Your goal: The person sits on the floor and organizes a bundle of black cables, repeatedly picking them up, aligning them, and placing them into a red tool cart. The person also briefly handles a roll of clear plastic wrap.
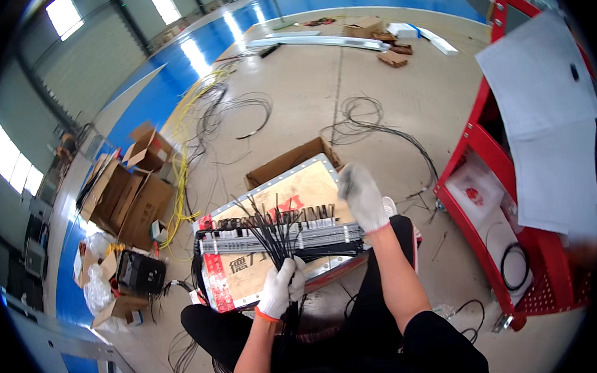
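My left hand [282, 282], in a white glove with an orange cuff, is closed around a bundle of thin black cables [274, 236]. Their loose ends fan out above the fist, and the rest hangs down toward my lap. Under them, a wooden case [320, 180] with metal edging lies across in front of my knees. Along its top runs a grey terminal strip or wiring rail [321, 236] with a row of black and white pieces. My right hand [362, 195], also gloved, is raised over the case's right end with its fingers curled; anything inside them is hidden.
An open cardboard box [286, 161] stands just beyond the case. More cartons [127, 202] and a black box [139, 272] are at the left. Yellow cable [184, 169] and black cable loops [369, 118] lie on the floor. A red metal rack [468, 137] rises at the right.
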